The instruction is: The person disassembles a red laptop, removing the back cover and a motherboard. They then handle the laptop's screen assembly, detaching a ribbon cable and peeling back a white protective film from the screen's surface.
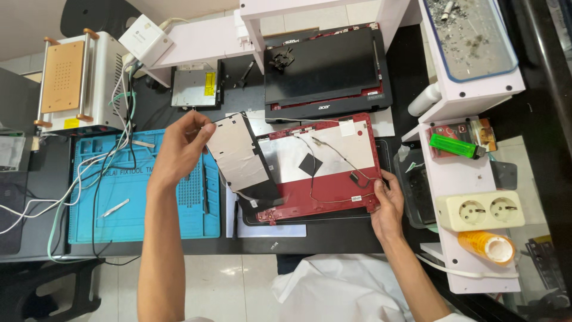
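Now left hand (182,149) pinching thin grey foil sheet (241,156) at upper-left corner; my right hand (386,203) gripping red plastic laptop lid shell (333,185) at right edge, mid-worktop, long axis tilted left-right.

1. A black worktable (333,235) carries everything.
2. A blue work mat (98,220) lies on its left part, with white cables (36,206) across it.
3. A red laptop lid (333,179) lies in the middle, on what looks like a dark pad.
4. Behind it rests a black laptop screen frame (325,74).
5. A silver drive (193,86) sits near the back.
6. A white machine with a tan top plate (77,80) stands at the back left.
7. A white shelf unit (471,179) stands on the right.
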